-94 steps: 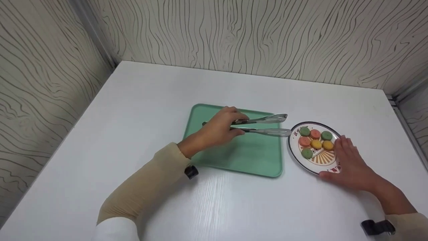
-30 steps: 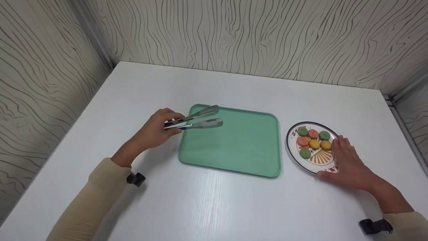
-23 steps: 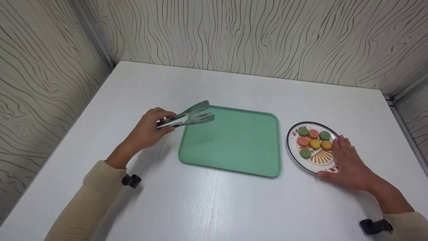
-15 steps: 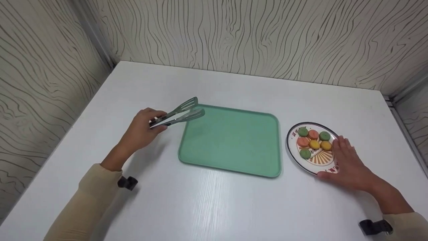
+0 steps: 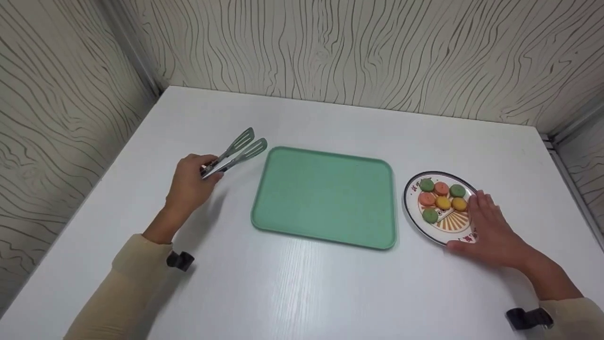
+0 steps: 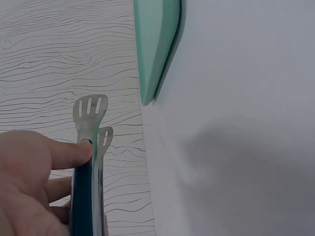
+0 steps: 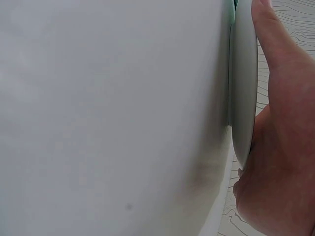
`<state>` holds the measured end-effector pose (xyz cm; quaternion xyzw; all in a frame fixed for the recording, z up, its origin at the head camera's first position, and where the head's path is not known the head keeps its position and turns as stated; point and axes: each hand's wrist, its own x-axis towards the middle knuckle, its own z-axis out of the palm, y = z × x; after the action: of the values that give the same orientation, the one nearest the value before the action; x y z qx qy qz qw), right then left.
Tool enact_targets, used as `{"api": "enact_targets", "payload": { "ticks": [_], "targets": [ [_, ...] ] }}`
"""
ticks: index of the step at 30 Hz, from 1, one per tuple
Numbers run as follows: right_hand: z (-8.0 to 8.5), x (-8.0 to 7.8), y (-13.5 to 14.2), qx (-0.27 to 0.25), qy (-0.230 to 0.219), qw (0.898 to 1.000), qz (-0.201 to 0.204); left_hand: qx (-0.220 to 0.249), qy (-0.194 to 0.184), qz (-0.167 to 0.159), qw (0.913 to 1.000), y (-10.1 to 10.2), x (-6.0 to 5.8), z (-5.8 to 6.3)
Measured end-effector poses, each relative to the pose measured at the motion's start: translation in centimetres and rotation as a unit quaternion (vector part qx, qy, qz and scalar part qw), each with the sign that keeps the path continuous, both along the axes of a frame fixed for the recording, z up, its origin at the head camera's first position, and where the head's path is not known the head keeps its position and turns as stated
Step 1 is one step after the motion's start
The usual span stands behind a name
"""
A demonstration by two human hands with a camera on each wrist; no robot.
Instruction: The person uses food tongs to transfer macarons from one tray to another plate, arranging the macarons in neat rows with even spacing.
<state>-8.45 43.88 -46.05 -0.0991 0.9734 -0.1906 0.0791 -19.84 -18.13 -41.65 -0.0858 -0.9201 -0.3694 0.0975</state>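
Metal tongs point(image 5: 254, 149) with slotted ends are held in my left hand point(image 5: 190, 182), above the table left of the green tray point(image 5: 325, 198). Their two arms stand apart with nothing between the tips. In the left wrist view, the thumb lies along the dark handle of the tongs point(image 6: 82, 196). My right hand point(image 5: 495, 236) rests against the right rim of a round white plate point(image 5: 416, 222), fingers extended along its edge and thumb at the near rim. Several green macarons point(image 5: 427, 184), pink macarons point(image 5: 441, 188) and yellow macarons point(image 5: 443, 203) sit on the plate.
The white table point(image 5: 302, 293) carries the tray in its middle and the plate to the right of it. Wood-patterned panels point(image 5: 325, 52) stand behind the table and along its left side. Nothing lies on the tray.
My left hand has moved left with the tongs, from over the tray to beside it, and the tongs' tips have swung to point farther back. My right hand and the plate stay in place.
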Motion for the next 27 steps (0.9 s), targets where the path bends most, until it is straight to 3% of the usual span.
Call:
{"api": "enact_targets", "payload": {
  "ticks": [7,19,27],
  "targets": [
    [0.0,-0.1,0.0,0.0,-0.003,1.0,0.001,0.0,0.006,0.045,0.999,0.0,0.0,0.0],
    [-0.2,0.0,0.1,0.002,0.005,1.0,0.005,-0.044,0.022,0.059,0.997,0.4,-0.3,-0.9],
    [-0.1,-0.1,0.0,0.004,0.007,1.0,0.004,-0.072,-0.001,0.076,0.9945,0.7,-0.3,-1.5]
  ]
}}
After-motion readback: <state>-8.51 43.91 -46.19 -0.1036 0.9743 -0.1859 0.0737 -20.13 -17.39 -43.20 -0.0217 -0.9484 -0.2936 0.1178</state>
